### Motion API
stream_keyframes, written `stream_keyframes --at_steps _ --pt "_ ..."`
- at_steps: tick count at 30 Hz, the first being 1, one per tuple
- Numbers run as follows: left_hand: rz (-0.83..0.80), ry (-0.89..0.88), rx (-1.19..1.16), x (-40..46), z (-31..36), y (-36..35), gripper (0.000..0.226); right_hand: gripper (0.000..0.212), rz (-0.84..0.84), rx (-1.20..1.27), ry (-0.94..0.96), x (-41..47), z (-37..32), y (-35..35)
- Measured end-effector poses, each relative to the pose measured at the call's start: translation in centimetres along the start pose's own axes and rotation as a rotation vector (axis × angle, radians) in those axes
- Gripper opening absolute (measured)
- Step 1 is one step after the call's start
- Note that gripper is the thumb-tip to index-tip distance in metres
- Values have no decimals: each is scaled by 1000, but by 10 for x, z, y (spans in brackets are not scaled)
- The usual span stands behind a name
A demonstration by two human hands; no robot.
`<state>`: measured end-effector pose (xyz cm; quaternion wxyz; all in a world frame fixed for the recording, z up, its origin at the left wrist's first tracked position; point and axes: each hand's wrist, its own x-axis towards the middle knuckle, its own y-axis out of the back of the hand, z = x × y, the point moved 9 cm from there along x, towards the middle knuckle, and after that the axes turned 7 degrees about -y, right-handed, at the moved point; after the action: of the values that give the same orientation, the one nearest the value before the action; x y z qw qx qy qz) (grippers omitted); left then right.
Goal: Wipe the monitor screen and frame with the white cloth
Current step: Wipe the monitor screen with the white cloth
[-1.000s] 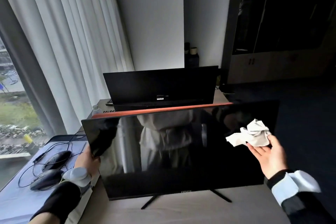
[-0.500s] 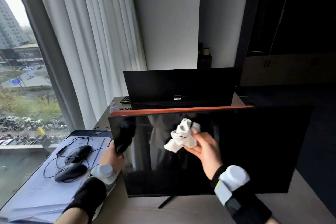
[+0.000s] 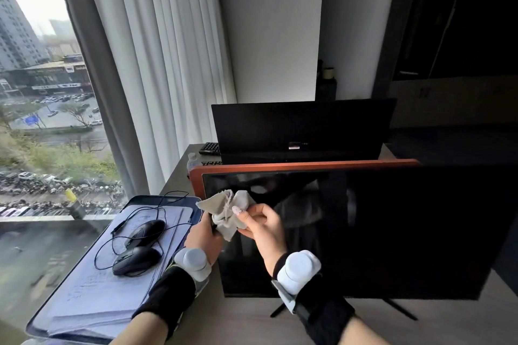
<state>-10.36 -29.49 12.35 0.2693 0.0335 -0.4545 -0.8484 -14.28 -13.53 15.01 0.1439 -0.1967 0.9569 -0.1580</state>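
Note:
A black monitor (image 3: 392, 232) stands on thin legs on the desk, its dark screen facing me. An orange-brown strip runs along its top and left edge. My right hand (image 3: 260, 228) pinches a crumpled white cloth (image 3: 227, 210) against the screen's upper left area, close to the left frame edge. My left hand (image 3: 203, 235) grips that left edge of the monitor, just beneath the cloth and touching it. Both wrists carry white bands over black sleeves.
Left of the monitor, two black mice (image 3: 140, 246) with cables lie on a blue-grey pad (image 3: 84, 302). A second monitor (image 3: 302, 129), a keyboard (image 3: 208, 147) and a small bottle (image 3: 192, 161) stand behind. White curtains (image 3: 157, 64) and a window fill the left.
My right hand has swept the cloth leftward across the screen, from the right side to the upper left corner. The left hand stays on the left edge. The view has turned left.

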Motion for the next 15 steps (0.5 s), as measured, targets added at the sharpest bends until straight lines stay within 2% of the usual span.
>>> stream_keyframes --at_steps 3,7,15 --pt "17 -21 -60 3 -6 -2 34 22 62 14 38 -3 -11 16" --pt "52 -48 -31 9 -13 -5 28 20 125 39 73 -9 -37 60" --pt "96 -11 41 8 -24 -5 34 23 292 46 135 -26 -80 203"
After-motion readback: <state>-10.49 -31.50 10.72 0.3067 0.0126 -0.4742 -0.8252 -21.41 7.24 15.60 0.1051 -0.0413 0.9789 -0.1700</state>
